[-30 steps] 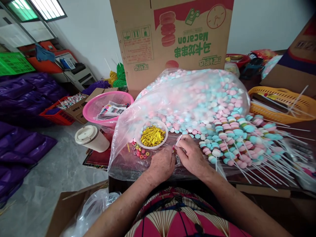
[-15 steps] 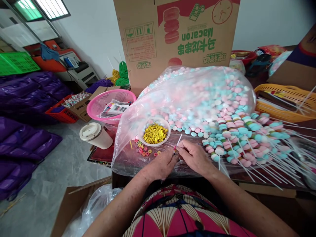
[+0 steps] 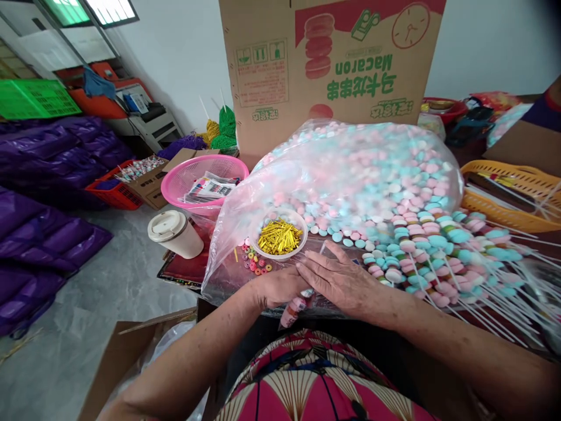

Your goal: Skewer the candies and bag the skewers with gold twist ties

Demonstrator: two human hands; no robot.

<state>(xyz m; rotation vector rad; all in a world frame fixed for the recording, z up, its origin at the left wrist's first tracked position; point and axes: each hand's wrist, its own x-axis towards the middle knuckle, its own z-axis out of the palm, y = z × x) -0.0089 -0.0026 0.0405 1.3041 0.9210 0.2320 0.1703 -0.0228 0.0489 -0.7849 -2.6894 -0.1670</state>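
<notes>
My left hand (image 3: 283, 289) is closed, palm down, around a macaron candy skewer (image 3: 290, 314). The skewer's pink, wrapped-looking end pokes out below the fingers, and most of it is hidden. My right hand (image 3: 344, 287) reaches across with fingers stretched out, its fingertips over the left hand and the skewer. A short white stick (image 3: 323, 247) shows just beyond the right fingers. In front of the hands stands a round white bowl (image 3: 302, 220) of gold twist ties (image 3: 279, 236). Small coloured rings (image 3: 253, 261) lie beside the bowl on the plastic.
A large clear bag (image 3: 350, 164) of pink and blue candies covers the table's back. Finished candy skewers (image 3: 438, 251) are piled at right by a yellow basket (image 3: 495, 204). A pink basket (image 3: 173, 196) and a lidded cup (image 3: 184, 240) stand left. Behind rises a cardboard box (image 3: 263, 134).
The right hand has moved from a pinch beside the left fingers to lying stretched over them. The skewer's pink end now shows below the left hand. The view has shifted slightly.
</notes>
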